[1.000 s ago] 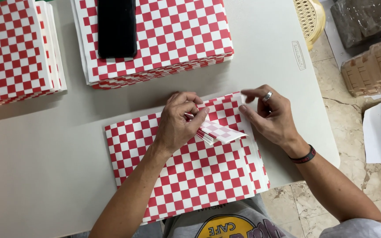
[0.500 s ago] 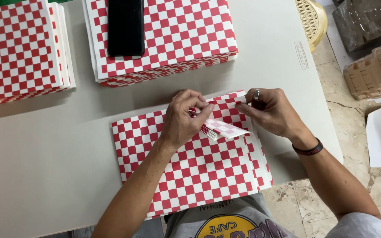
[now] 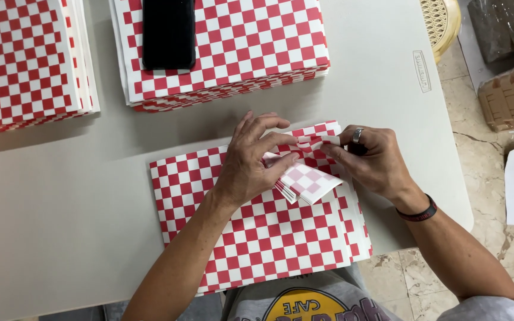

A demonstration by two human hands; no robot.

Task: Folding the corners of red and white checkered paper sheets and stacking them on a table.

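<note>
A small stack of red-and-white checked paper sheets [image 3: 257, 238] lies on the grey table [image 3: 60, 202] in front of me. Its far right corner is folded back, showing a paler underside flap [image 3: 307, 183]. My left hand [image 3: 254, 160] pinches the folded corner from the left, fingers pressed on the flap. My right hand [image 3: 370, 160], with a ring and a dark wristband, pinches the same corner from the right at the top edge of the paper.
A thick stack of checked sheets [image 3: 239, 53] stands at the back with a black phone [image 3: 169, 32] on it. Another checked stack [image 3: 25, 59] sits at the back left. The table's right edge drops to a tiled floor [image 3: 483, 172] with a woven basket [image 3: 441, 21] and cardboard trays [image 3: 513, 95].
Both hands have stayed on the folded corner; the fingers have shifted slightly and the flap lies a little flatter. The view has drifted a little.
</note>
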